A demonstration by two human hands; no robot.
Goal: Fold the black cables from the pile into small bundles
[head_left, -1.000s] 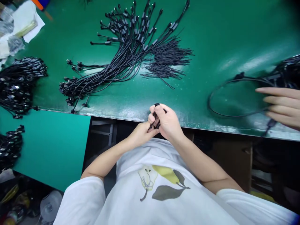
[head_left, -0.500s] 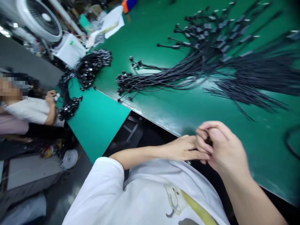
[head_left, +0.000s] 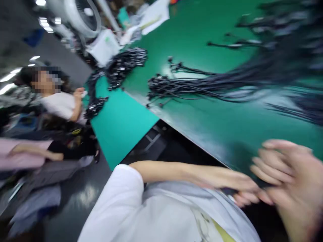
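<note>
My left hand (head_left: 239,185) is low in front of my white shirt, at the front edge of the green table. Its fingers are curled and smeared by motion. My right hand (head_left: 292,171) is just to its right, over the table edge, its fingers bent in towards the palm. The two hands meet, or nearly meet, at the fingertips. Whether anything small is between the fingers is hidden by blur. Beyond the hands, a bundle of black cables (head_left: 202,84) stretches across the green table (head_left: 196,121), connector ends to the left.
More black cable bundles (head_left: 126,65) are heaped at the far left corner, near a white box (head_left: 104,47) and a fan (head_left: 84,15). Papers (head_left: 155,16) lie at the back. A lighter green surface (head_left: 123,124) adjoins the table. A co-worker (head_left: 62,104) is at the left.
The view has swung, so the table and cables appear shifted to the right. My hands have moved from clasped together to farther apart, meeting only near the fingertips.
</note>
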